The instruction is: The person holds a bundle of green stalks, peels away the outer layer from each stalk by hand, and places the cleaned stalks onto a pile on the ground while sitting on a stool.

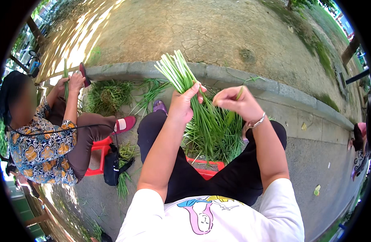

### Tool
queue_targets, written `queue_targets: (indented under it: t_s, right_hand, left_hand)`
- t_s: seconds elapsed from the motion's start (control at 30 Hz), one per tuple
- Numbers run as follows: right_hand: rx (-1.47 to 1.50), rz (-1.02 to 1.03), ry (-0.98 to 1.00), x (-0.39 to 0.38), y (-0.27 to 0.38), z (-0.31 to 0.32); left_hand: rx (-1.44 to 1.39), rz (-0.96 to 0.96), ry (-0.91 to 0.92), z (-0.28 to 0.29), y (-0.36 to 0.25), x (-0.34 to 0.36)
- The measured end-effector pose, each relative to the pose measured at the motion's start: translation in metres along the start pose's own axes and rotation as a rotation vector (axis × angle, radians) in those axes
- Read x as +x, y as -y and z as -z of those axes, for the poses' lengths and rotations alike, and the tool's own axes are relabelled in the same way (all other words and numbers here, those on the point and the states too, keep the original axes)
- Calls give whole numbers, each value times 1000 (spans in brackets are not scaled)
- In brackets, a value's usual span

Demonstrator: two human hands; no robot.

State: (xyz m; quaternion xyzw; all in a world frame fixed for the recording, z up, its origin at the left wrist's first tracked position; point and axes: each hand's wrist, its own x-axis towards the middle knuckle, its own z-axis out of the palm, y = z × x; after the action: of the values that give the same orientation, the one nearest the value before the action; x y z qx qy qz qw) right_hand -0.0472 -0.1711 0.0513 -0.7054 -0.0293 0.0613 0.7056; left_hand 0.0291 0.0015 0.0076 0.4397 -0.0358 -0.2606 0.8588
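My left hand (182, 108) is closed around a bunch of chives (174, 72), its pale cut ends pointing up and away and the green leaves hanging down between my knees. To the right of the bunch, my right hand (248, 105) is raised with fingers bent together, slightly blurred. A thin green chive stalk (239, 93) shows at those fingers. Beneath both hands spreads a large heap of loose chives (223, 135), partly hidden by the held leaves. Between my legs, the edge of a red plastic stool (205, 173) is visible.
A concrete curb (221, 75) runs in front, with bare soil beyond. At left, another person (42, 133) sits on a red stool (97, 157), holding green stalks. Grass-like trimmings (109, 97) lie by the curb. A black bag (111, 165) stands beside that stool.
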Motion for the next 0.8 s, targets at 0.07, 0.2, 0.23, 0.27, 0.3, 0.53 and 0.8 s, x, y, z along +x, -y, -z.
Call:
queue_targets:
  t_s: [0.07, 0.2, 0.23, 0.27, 0.3, 0.53, 0.8]
  right_hand:
    - [-200, 82, -312, 2, 1, 22]
    - [-954, 198, -906, 8, -9, 64]
    - [-955, 196, -909, 7, -13, 63]
    - [-695, 166, -754, 8, -15, 56]
    - [-436, 132, -597, 8, -15, 48]
    - [203, -56, -214, 14, -5, -1]
    - [306, -126, -250, 12, -9, 13]
  left_hand:
    - [-17, 5, 74, -5, -6, -3]
    - [-25, 48, 159, -9, -4, -7]
    - [-16, 58, 173, -9, -4, -7]
    - [-17, 59, 176, -10, -5, -7]
    - [-4, 87, 190, -10, -4, -7]
    - [100, 230, 334, -17, 8, -13]
    - [47, 283, 324, -21, 3, -13]
